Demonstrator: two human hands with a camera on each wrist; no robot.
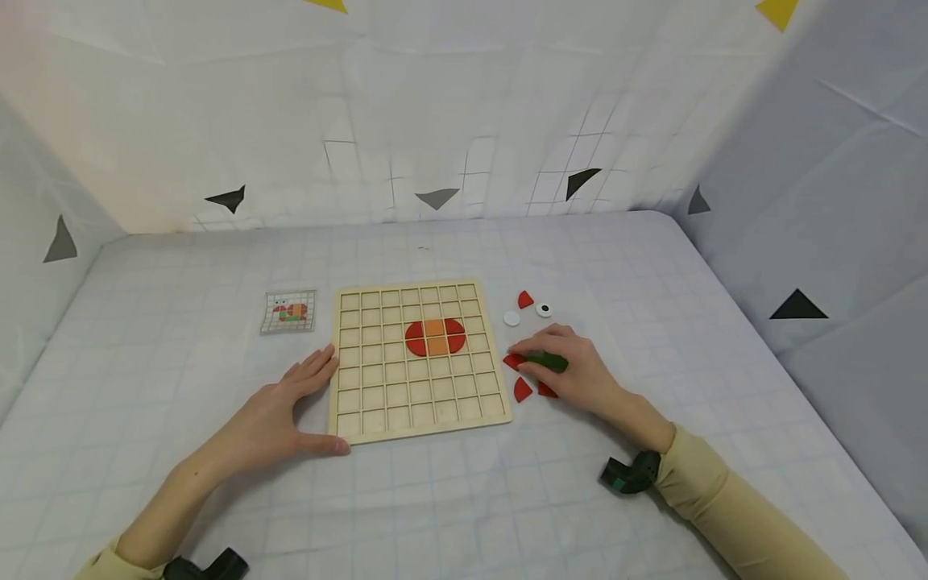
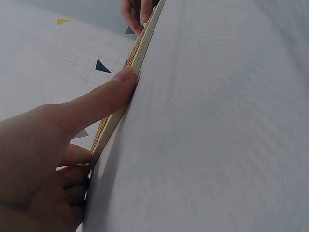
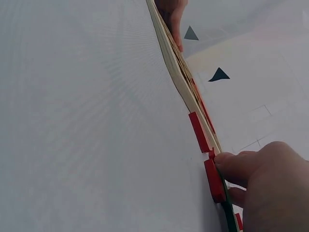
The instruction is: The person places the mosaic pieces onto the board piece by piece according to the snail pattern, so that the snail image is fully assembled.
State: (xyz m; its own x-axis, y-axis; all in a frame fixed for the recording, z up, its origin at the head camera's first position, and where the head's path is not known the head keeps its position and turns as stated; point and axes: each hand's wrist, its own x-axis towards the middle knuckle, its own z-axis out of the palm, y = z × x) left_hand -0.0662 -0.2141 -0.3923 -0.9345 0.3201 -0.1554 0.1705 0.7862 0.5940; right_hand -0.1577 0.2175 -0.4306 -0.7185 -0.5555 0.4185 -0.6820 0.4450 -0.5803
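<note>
While pinching a green piece (image 1: 548,361) between thumb and fingers of the right hand (image 1: 580,366), just right of the wooden board (image 1: 373,377), touches a red wedge (image 1: 513,362) with the same fingertips; cannot tell if gripped as well or merely touched. Holds the right forearm low, slanted in from the near right of the board. Spreads the left hand (image 1: 281,415) wide at the board's near left corner, thumb straight out to the corner, other fingers extended to the left edge, touching at both places. Slants the left forearm in from the board's near left. Has orange squares (image 1: 437,345) set between red quarter-rounds (image 1: 415,330) in the board's cells, right of its middle. Has other red pieces (image 1: 522,391), a white disc (image 1: 511,319) and a black-dotted disc (image 1: 544,309) lying right of the board, a patterned card (image 1: 290,312) left of it. Wears tan sleeves (image 1: 732,503), nearer than the board.
</note>
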